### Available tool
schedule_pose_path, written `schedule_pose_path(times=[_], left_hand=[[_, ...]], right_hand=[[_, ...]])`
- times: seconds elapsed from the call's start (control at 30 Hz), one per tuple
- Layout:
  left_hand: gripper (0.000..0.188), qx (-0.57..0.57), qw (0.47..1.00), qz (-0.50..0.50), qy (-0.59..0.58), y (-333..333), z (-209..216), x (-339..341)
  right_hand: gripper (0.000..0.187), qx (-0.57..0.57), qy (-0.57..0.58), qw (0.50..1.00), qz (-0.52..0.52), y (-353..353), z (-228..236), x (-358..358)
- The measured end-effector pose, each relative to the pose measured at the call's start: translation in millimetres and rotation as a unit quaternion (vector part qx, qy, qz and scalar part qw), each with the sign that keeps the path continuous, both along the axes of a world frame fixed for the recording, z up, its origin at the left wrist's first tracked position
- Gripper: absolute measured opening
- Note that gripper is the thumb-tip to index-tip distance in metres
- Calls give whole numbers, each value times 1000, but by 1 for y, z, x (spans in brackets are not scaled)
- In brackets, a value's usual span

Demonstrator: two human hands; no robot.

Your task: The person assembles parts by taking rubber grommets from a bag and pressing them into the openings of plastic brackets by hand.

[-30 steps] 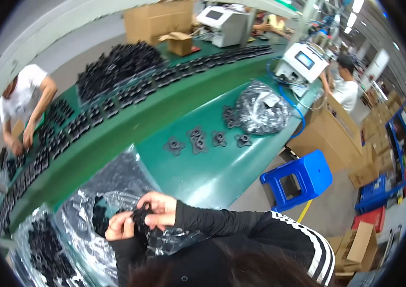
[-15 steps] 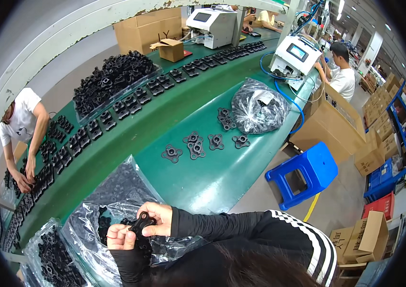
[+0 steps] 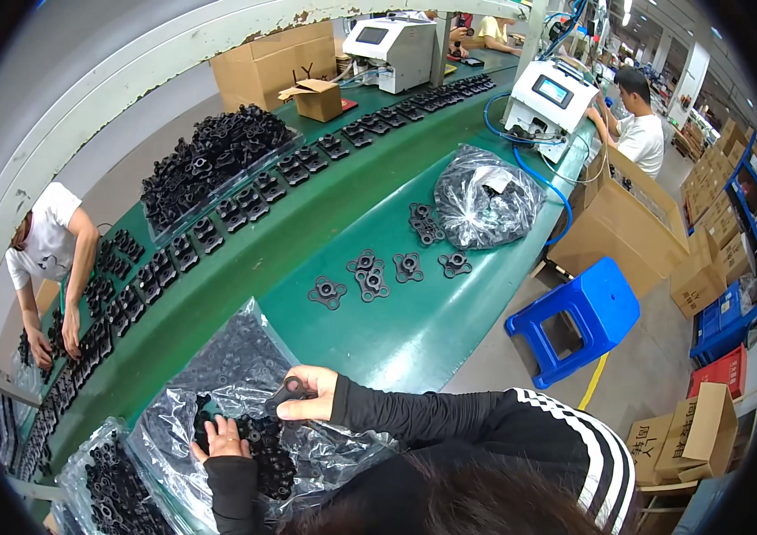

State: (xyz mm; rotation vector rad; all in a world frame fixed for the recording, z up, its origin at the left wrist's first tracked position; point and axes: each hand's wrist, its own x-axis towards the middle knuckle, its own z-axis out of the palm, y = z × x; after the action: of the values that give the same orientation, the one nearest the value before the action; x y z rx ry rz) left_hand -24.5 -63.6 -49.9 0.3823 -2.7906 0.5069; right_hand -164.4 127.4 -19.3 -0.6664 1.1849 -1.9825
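Note:
My right hand (image 3: 311, 392) pinches a black lobed plastic part (image 3: 287, 390) with round holes, held over the opened clear plastic bag (image 3: 209, 357). Palm up and fingers apart, my left hand (image 3: 222, 439) rests at the mouth of that bag, holding nothing I can see. Loose black parts (image 3: 273, 455) fill the bag beside it. Farther along the green table, several black parts with raised hubs lie flat, among them a single one (image 3: 327, 292) and a small overlapping group (image 3: 368, 275).
A tied bag of parts (image 3: 488, 198) sits on the table beyond. Another bag (image 3: 115, 486) lies at lower left. Rows of parts (image 3: 209, 234) line the green conveyor (image 3: 307, 209), where a co-worker (image 3: 53, 241) handles parts. A blue stool (image 3: 579, 321) stands right.
My left hand has let go of the black part and moved down, its fingers opening over the bag. My right hand keeps the part and has shifted slightly up and right.

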Motion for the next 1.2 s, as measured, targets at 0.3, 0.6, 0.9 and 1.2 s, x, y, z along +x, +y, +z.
schedule_pose_path(times=[0.3,0.6,0.9,1.2], left_hand=[[18,402,912,80,-19,6,33,-6],[26,783,552,15,286,-5,28,2],[27,905,289,-97,297,35,21,-14],[23,916,300,-67,256,55,33,-10]], right_hand=[[27,42,-75,995,53,-2,-11,-3],[32,50,-108,993,-1,4,-7,-3],[37,14,-80,992,94,-1,10,8],[35,-55,-18,995,83,-6,-3,16]])
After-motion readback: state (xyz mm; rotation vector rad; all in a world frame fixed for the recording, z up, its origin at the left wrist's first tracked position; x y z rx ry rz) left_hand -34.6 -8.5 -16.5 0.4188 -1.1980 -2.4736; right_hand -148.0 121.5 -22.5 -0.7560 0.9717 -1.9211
